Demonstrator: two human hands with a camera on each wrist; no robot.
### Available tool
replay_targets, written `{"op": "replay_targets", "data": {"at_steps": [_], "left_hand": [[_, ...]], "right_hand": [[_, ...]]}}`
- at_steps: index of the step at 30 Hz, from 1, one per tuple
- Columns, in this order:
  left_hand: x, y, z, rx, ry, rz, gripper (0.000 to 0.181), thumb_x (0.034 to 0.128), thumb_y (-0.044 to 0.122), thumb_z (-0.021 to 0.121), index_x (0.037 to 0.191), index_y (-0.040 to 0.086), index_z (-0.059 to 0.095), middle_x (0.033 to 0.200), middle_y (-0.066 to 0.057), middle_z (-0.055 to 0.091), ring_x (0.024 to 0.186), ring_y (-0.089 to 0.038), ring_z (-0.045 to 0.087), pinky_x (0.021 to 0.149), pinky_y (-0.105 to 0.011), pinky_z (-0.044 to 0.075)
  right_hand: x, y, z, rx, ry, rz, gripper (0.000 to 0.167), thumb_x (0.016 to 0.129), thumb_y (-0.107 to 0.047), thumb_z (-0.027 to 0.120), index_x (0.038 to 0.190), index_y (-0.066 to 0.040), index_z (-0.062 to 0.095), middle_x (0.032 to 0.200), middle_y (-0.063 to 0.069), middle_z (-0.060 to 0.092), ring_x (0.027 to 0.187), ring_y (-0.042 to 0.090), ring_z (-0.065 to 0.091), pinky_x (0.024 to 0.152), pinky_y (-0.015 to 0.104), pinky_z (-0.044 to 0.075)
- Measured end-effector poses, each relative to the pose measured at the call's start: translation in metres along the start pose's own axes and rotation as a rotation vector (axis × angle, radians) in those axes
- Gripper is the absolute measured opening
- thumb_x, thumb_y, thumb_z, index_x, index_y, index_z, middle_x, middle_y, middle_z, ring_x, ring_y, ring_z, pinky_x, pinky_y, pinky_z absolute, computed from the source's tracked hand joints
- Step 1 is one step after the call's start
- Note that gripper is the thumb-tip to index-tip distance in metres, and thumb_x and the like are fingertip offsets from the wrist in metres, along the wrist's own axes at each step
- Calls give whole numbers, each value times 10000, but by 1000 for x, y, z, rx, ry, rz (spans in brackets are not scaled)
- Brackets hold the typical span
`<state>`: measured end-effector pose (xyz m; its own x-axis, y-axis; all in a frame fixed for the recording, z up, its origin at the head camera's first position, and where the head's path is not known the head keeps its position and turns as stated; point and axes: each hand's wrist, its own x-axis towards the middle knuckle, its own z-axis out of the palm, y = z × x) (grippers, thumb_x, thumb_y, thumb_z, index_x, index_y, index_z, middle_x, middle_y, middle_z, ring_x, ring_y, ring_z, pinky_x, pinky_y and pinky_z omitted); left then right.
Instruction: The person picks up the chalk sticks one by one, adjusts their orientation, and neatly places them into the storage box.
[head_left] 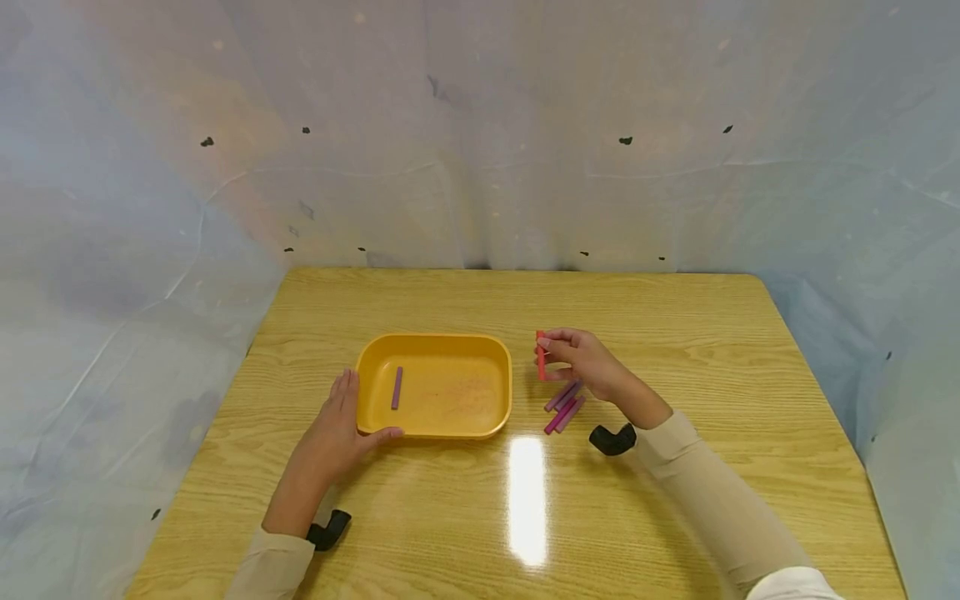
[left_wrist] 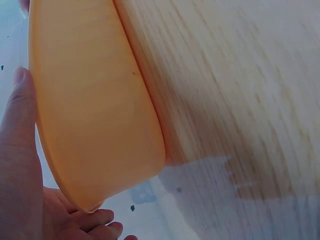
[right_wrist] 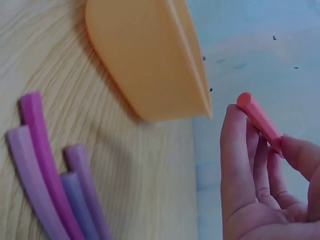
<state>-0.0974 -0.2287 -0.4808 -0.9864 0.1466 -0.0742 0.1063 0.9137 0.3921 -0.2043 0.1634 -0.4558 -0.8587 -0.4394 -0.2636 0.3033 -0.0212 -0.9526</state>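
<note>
My left hand (head_left: 330, 433) rests against the near left corner of a yellow plastic tray (head_left: 450, 436), fingers straight along its left side and thumb along the near rim. Inside the tray lies one purple stick (head_left: 397, 388), shaped like a crayon. To the right of the tray, my right hand (head_left: 585, 360) pinches a coral-red stick (right_wrist: 261, 120) between thumb and fingertips, raised off the table. Below that hand, several purple and magenta sticks (head_left: 560, 416) lie in a loose bunch, seen closer as a magenta stick (right_wrist: 47, 155) among lilac ones in the right wrist view.
The wooden table (head_left: 450, 517) carries everything, with a pale draped sheet (head_left: 480, 192) behind and at both sides. A black curved piece (head_left: 612, 440) shows by the right wrist, another black piece (head_left: 330, 530) by the left.
</note>
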Motion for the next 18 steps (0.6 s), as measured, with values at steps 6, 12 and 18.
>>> {"op": "replay_targets", "data": {"at_steps": [6,12,18], "left_hand": [[-1,0,-1,-6,-4,-2,1204,729,748,524,1471,-23,-28,1520,-240,-4,1389,-377,29,1049,-572,202],[-1,1,-1,-5,-9,-7,1206,726,753,519,1472,-18,-31,1522,-234,-10,1389,-376,27,1050,-571,202],[-1,1,-2,-4,-6,-6,1203,727,751,522,1473,-14,-32,1522,-233,-5,1390,-371,25,1050,-570,204]], "right_hand": [[-4,-7,7,22,-15,1,347,966,-201,521,1199,52,474,1068,127,573,1026,340,569,804,419,520],[-7,-12,13,30,-38,-15,333,969,-200,514,1192,45,480,1045,116,574,990,310,583,797,421,521],[-9,-15,18,48,-50,-14,322,962,-208,530,1173,32,502,1070,150,556,1019,342,570,802,422,519]]}}
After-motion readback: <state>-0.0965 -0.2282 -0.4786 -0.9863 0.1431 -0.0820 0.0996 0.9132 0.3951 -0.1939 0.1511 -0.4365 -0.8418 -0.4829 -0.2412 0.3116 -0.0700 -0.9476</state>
